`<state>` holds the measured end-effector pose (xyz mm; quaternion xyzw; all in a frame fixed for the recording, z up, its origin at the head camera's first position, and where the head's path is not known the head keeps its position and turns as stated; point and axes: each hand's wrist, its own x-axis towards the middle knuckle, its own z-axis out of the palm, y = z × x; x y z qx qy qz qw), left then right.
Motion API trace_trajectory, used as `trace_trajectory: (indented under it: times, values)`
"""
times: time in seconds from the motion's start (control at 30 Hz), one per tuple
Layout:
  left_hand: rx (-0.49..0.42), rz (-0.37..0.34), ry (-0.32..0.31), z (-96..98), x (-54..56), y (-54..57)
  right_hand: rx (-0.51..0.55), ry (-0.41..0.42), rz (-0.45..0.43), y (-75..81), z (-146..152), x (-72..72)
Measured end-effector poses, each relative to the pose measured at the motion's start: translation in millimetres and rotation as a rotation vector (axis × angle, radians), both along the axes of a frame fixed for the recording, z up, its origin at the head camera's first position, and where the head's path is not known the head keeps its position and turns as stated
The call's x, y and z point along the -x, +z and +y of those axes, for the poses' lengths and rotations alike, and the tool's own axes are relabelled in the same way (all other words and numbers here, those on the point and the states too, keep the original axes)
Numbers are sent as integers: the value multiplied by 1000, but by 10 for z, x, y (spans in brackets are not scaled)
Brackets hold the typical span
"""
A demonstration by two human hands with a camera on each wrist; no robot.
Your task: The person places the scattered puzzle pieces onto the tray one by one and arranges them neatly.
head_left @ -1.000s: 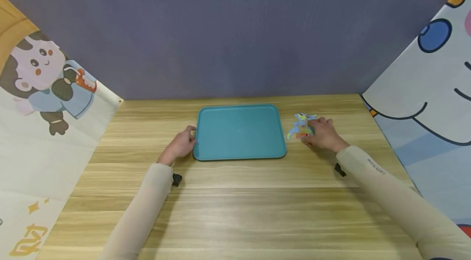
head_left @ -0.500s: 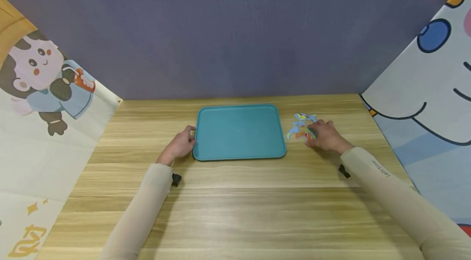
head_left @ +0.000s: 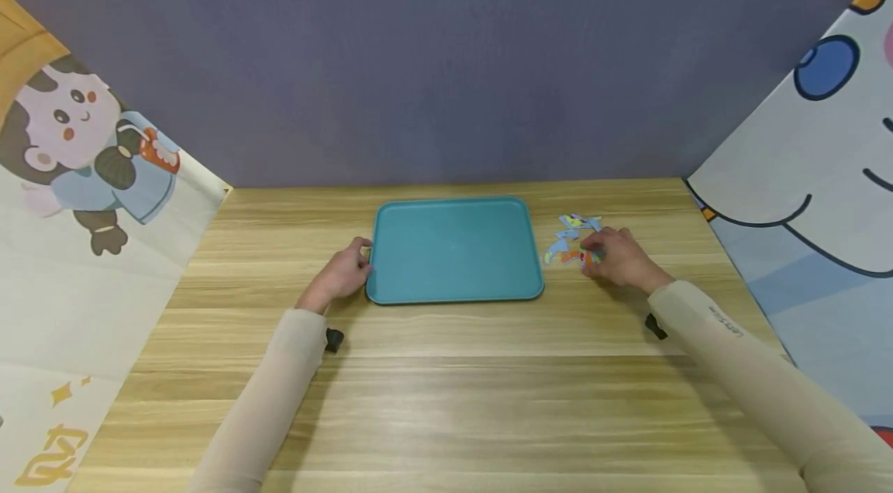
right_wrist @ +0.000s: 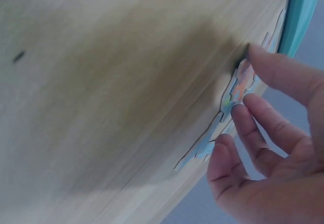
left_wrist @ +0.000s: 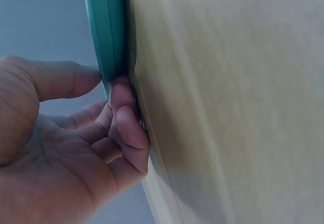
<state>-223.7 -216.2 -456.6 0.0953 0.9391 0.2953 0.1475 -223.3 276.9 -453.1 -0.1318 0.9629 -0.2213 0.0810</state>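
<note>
A teal rectangular tray (head_left: 453, 249) lies on the wooden table. My left hand (head_left: 343, 272) grips its left edge, the thumb on the rim and curled fingers tucked beneath in the left wrist view. To the tray's right lie several thin, irregular colourful puzzle pieces (head_left: 568, 235), mostly light blue with yellow and orange. My right hand (head_left: 617, 256) is over the nearest ones; in the right wrist view its thumb and fingertips (right_wrist: 238, 111) span a piece with orange and green on it, close to the table. Part of that piece is hidden by the fingers.
The wooden table (head_left: 453, 415) meets a dark grey-purple wall panel (head_left: 446, 67) at the back. White panels with cartoon prints stand left (head_left: 42, 284) and right (head_left: 781, 167). In the right wrist view, the tray's edge (right_wrist: 302, 16) shows near the thumb.
My right hand has shifted slightly right and a coloured piece under its fingers has slid the same way, apart from the other pieces. The left hand and tray stay put.
</note>
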Motion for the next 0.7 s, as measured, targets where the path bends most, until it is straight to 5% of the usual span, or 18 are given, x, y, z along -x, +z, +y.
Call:
trace_trajectory:
  times: [0.47, 0.7]
  values:
    - [-8, -12, 11, -4, 9, 3, 1, -20, -67, -16, -22, 73]
    - [-7, -18, 9, -1, 20, 5, 51, -4, -9, 18, -107, 100]
